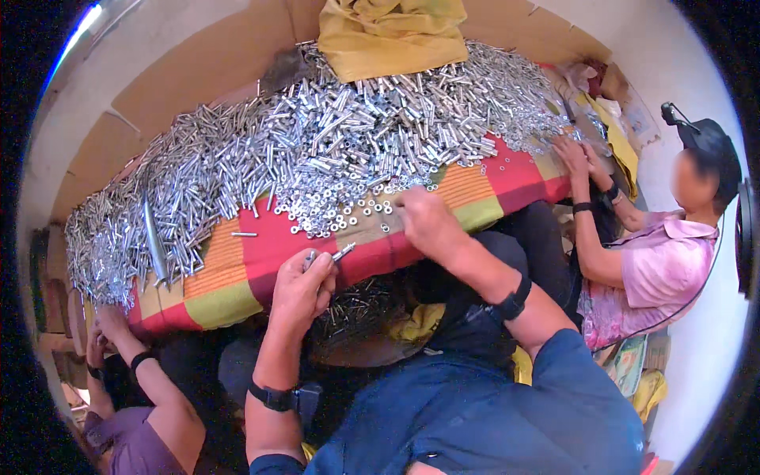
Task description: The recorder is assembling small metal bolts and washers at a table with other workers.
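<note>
My left hand (302, 291) is closed around a metal bolt (343, 252), whose tip sticks out to the right past the thumb. It hovers over the near edge of the checkered cloth (265, 273). My right hand (431, 226) is at the loose washers (317, 207), its fingers curled down; whatever they pinch is hidden. Behind the washers rises a wide heap of shiny metal sleeves and rods (348, 131). One loose pin (245, 234) lies alone on the cloth, left of my hands.
A yellow sack (392, 39) lies over the back of the heap. A long pointed metal tool (153, 241) leans at the left. Co-workers sit on both sides, with hands (582, 162) at the right end and hands (111, 328) at the left. More metal parts (356, 309) lie below the table edge.
</note>
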Demonstrator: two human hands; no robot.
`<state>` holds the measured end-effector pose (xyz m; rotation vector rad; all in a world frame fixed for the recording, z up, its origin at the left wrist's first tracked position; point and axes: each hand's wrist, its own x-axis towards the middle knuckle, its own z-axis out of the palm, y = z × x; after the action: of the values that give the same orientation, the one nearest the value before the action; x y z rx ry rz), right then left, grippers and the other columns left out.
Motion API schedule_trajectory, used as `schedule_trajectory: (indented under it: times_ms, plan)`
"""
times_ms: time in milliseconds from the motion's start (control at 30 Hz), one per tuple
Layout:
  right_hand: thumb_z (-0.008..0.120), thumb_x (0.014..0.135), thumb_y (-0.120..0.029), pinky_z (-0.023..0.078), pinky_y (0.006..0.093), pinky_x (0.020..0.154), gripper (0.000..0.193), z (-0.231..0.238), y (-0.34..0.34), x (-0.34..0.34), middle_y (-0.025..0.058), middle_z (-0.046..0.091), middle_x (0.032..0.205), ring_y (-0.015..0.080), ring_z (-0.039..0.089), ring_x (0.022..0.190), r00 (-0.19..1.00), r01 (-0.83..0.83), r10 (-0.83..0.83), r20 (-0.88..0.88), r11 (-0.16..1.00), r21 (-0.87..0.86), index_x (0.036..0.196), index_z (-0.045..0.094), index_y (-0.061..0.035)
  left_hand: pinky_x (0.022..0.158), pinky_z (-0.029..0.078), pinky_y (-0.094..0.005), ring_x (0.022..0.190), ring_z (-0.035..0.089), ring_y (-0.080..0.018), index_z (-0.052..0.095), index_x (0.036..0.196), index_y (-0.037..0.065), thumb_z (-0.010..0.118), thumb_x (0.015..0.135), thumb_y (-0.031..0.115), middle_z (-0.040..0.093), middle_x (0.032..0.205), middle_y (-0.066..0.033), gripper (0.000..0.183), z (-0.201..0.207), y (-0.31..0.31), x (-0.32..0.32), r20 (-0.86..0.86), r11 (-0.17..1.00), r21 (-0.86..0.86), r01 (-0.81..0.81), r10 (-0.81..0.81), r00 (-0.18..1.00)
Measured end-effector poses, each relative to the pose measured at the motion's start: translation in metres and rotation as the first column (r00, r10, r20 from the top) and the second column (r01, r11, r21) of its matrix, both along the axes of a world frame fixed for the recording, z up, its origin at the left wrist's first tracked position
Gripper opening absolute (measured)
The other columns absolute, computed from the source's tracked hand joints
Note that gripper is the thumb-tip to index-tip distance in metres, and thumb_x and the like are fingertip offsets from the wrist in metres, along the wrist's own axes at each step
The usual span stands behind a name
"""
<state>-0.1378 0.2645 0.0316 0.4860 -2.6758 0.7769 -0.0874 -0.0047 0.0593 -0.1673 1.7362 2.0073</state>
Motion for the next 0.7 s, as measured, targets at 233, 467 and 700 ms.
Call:
schedule_trajectory:
  times_ms: [233, 467, 700]
  plan:
    - [0.067, 0.083, -0.018, 0.052, 0.056, 0.075, 0.021, -0.008, -0.014, -0.02, 0.0268, 0.066, 0.088, 0.0476, 0.065, 0.083, 0.993, 0.004, -0.019, 0.113, 0.992, 0.13, 0.085, 0.063, 0.0018, 0.035, 0.027, -0.0228, 0.04, 0.038, -0.0061, 0.054, 0.083, 0.01, 0.056, 0.102, 0.027, 0.05, 0.06, 0.0017, 0.025, -0.004, -0.005, 0.002, 0.013, 0.999, 0.031, -0.014, 0.013, 1.0]
    - [0.066, 0.077, -0.013, 0.054, 0.0525, 0.074, 0.022, -0.013, -0.009, -0.032, 0.0277, 0.066, 0.084, 0.0455, 0.067, 0.081, 0.976, -0.093, 0.077, 0.204, 0.993, 0.068, 0.09, 0.066, 0.0038, 0.036, 0.024, -0.0224, 0.041, 0.037, -0.0045, 0.058, 0.085, 0.007, 0.059, 0.101, 0.026, 0.053, 0.063, 0.0011, 0.025, -0.001, -0.005, 0.002, 0.035, 0.998, 0.052, -0.046, 0.044, 0.998]
    - [0.064, 0.092, -0.008, 0.056, 0.0306, 0.059, 0.017, 0.054, -0.041, 0.011, 0.0075, 0.07, 0.081, 0.0141, 0.068, 0.069, 0.638, 0.102, 0.481, 0.601, 0.721, -0.685, 0.107, 0.064, 0.0007, 0.036, 0.024, -0.0227, 0.041, 0.037, -0.0043, 0.059, 0.085, 0.007, 0.059, 0.101, 0.026, 0.053, 0.063, 0.0012, 0.025, -0.003, -0.005, 0.0, 0.024, 0.997, 0.072, -0.025, 0.023, 0.999]
